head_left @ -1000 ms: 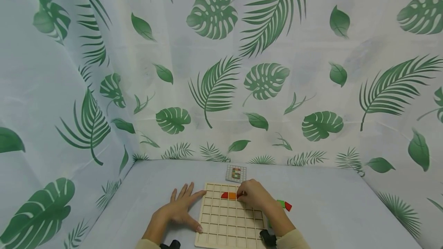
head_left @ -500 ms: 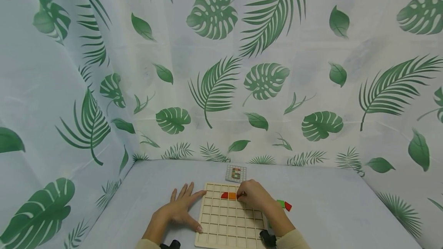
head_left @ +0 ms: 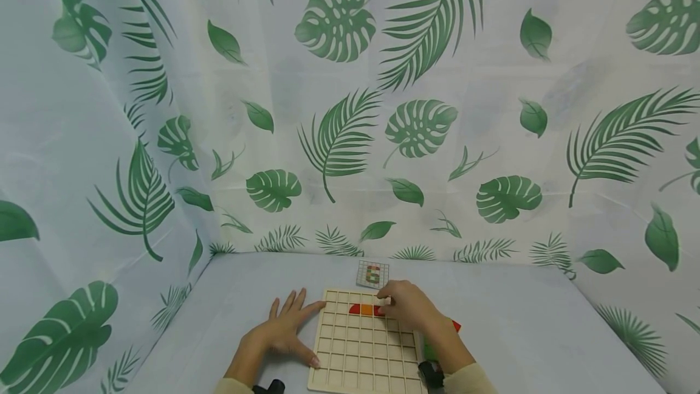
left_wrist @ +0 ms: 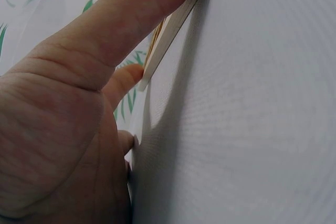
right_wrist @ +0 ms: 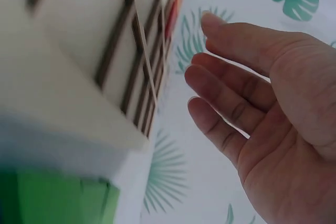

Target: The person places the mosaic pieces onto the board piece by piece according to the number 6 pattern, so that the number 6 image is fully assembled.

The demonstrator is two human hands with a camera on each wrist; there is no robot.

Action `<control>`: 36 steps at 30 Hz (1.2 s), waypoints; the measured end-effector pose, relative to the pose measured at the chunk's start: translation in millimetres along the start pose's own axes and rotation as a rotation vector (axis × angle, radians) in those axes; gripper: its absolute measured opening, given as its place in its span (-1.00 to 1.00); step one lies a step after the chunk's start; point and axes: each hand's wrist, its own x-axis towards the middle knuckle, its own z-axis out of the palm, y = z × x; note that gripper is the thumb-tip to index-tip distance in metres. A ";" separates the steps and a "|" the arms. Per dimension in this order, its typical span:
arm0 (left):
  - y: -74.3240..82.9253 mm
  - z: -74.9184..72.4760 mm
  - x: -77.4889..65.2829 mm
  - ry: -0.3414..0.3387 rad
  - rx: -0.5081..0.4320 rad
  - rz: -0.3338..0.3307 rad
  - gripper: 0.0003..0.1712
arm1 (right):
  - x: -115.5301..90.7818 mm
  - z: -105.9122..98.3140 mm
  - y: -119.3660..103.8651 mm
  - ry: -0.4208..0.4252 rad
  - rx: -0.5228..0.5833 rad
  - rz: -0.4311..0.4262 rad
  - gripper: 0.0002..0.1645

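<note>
A wooden grid board (head_left: 354,346) lies on the table. In one of its upper rows sit a rounded red tile (head_left: 355,309), an orange tile (head_left: 367,309) and another red tile (head_left: 378,310) side by side. My left hand (head_left: 283,328) is spread at the board's left side, thumb and index finger touching its edge. Over the upper right of the board is my right hand (head_left: 409,306), its fingertips near the second red tile. In the right wrist view that hand (right_wrist: 283,103) has loosely bent fingers, thumb apart, and nothing between them.
Behind the board lies a small card (head_left: 374,274) with a coloured grid pattern. Right of the board, partly hidden by my right forearm, are a green piece (head_left: 429,350) and a red piece (head_left: 456,325). A leaf-print cloth (head_left: 350,138) hangs behind the table.
My right hand has let go of the second red tile and drawn slightly right, so more of that tile shows in its cell. My left hand has stayed put.
</note>
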 end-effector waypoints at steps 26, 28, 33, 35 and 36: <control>-1.2 0.8 1.0 -0.001 0.011 0.000 0.44 | -43.8 -44.3 52.8 0.022 0.052 0.182 -0.71; -1.7 1.1 1.3 0.001 0.017 0.002 0.44 | -46.2 -47.6 56.5 0.011 0.066 0.192 -0.70; -1.9 1.4 1.4 0.004 0.012 0.003 0.44 | -50.4 -52.4 64.0 -0.011 0.090 0.206 -0.70; -1.6 1.3 1.2 0.003 0.010 0.002 0.44 | -51.8 -53.2 67.1 -0.022 0.099 0.225 -0.71; -1.5 1.3 1.1 0.002 0.010 0.002 0.45 | -52.4 -53.7 68.3 -0.029 0.102 0.236 -0.71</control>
